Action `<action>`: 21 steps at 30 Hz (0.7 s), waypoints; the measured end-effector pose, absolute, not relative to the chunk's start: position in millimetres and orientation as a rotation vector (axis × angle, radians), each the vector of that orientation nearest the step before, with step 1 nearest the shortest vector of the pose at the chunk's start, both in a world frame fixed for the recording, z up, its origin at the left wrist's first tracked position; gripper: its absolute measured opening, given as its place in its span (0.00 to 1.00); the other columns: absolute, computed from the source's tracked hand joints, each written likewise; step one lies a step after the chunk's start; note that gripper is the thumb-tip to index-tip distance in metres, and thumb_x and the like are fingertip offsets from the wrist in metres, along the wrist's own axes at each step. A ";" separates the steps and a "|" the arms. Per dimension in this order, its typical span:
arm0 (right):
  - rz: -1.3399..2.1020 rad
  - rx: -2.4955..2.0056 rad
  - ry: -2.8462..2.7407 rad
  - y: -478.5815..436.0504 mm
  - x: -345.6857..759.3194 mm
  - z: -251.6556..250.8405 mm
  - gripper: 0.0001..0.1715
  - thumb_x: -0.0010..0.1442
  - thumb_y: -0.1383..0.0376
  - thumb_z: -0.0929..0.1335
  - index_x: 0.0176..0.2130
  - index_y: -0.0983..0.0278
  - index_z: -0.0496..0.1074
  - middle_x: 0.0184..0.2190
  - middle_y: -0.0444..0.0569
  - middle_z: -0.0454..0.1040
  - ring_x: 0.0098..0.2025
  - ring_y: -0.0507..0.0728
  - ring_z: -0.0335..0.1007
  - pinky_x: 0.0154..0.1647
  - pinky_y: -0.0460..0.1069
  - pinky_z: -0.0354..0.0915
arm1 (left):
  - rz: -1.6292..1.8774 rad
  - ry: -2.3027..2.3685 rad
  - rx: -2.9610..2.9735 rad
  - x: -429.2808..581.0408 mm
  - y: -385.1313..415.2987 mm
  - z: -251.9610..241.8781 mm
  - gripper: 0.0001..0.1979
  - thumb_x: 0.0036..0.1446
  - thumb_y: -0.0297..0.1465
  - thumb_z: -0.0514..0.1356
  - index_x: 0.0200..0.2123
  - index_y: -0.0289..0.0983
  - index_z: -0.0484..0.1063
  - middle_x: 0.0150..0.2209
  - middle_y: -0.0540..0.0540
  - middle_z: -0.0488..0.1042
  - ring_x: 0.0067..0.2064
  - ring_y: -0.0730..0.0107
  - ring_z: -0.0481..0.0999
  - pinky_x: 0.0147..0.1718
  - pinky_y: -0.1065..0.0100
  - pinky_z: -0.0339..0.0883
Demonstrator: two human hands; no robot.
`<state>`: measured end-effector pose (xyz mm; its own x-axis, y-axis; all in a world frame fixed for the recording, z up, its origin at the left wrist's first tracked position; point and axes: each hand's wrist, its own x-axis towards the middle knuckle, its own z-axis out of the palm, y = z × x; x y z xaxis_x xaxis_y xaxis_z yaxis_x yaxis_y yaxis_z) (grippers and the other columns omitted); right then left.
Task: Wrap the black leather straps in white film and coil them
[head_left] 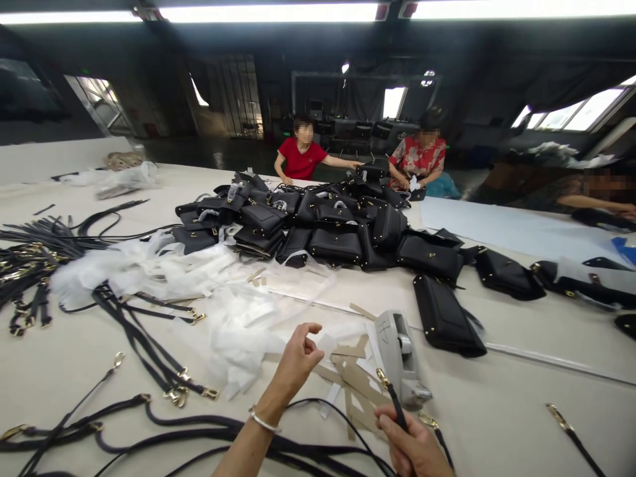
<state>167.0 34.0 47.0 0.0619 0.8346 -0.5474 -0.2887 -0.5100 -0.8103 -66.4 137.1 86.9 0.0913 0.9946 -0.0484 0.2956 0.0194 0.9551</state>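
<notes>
My right hand (pixel 411 445) is at the bottom edge, closed on a black leather strap (pixel 395 399) whose gold clasp end points up toward the tape dispenser. My left hand (pixel 299 356) hovers above the table with a bracelet on the wrist; its fingers are curled in a loose pinch and nothing shows between them. A grey tape dispenser (pixel 399 354) stands just past both hands. Tan paper strips (pixel 354 381) and white wrapping tissue (pixel 243 331) lie under and beside the left hand.
A pile of black handbags (pixel 318 225) fills the table's middle, with single bags (pixel 447 318) to the right. Black straps with gold clasps (pixel 149 351) spread over the left and near side. Two people sit at the far edge, another at right.
</notes>
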 end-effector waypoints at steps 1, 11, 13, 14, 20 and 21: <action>1.573 -1.469 -0.601 31.8 165.1 54.4 0.35 0.34 0.44 0.80 0.34 0.66 0.77 0.18 0.42 0.70 0.11 0.40 0.43 0.13 0.42 0.41 | 0.955 1.312 1.436 -65.1 125.6 94.6 0.21 0.47 0.23 0.58 0.47 0.36 0.67 0.39 0.47 0.72 0.30 0.73 0.70 0.31 0.71 0.66; 1.475 -1.544 -1.211 4.4 124.4 147.4 0.19 0.42 0.55 0.77 0.30 0.66 0.81 0.26 0.46 0.77 0.24 0.51 0.63 0.25 0.45 0.61 | 0.845 1.192 1.640 -47.9 1.0 143.2 0.13 0.53 0.25 0.63 0.43 0.40 0.70 0.29 0.52 0.77 0.31 0.70 0.74 0.35 0.71 0.64; 1.405 -1.530 -1.289 -1.7 125.0 157.4 0.18 0.43 0.53 0.76 0.25 0.66 0.80 0.22 0.45 0.75 0.27 0.53 0.66 0.29 0.46 0.64 | 0.824 1.263 1.782 -51.0 -17.0 135.7 0.13 0.53 0.26 0.65 0.42 0.41 0.70 0.33 0.50 0.79 0.35 0.66 0.75 0.38 0.69 0.64; 1.384 -1.538 -1.272 -3.3 129.2 162.9 0.20 0.43 0.52 0.76 0.26 0.66 0.80 0.22 0.45 0.74 0.26 0.53 0.65 0.27 0.46 0.63 | 0.786 1.300 1.875 -54.4 -25.1 129.2 0.12 0.52 0.26 0.65 0.40 0.41 0.71 0.34 0.49 0.79 0.37 0.64 0.76 0.39 0.68 0.64; 1.215 -1.579 -0.888 8.1 221.5 211.9 0.29 0.32 0.48 0.80 0.29 0.64 0.78 0.17 0.41 0.69 0.17 0.48 0.55 0.15 0.45 0.54 | 0.698 1.476 2.213 -126.0 -70.1 74.8 0.05 0.52 0.23 0.62 0.29 0.40 0.71 0.27 0.48 0.78 0.30 0.62 0.75 0.41 0.61 0.65; 1.179 -1.581 -0.844 9.5 245.1 217.9 0.28 0.31 0.49 0.81 0.29 0.63 0.78 0.18 0.43 0.70 0.17 0.49 0.58 0.16 0.46 0.55 | 0.716 1.532 2.181 -147.7 -80.4 69.1 0.06 0.53 0.24 0.60 0.28 0.41 0.71 0.26 0.49 0.78 0.29 0.63 0.74 0.42 0.60 0.65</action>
<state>245.1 9.5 217.9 0.2950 0.9089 -0.2948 -0.0136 -0.3045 -0.9524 -147.7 -80.4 69.1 0.2763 0.9424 0.1883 0.7490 -0.3339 0.5723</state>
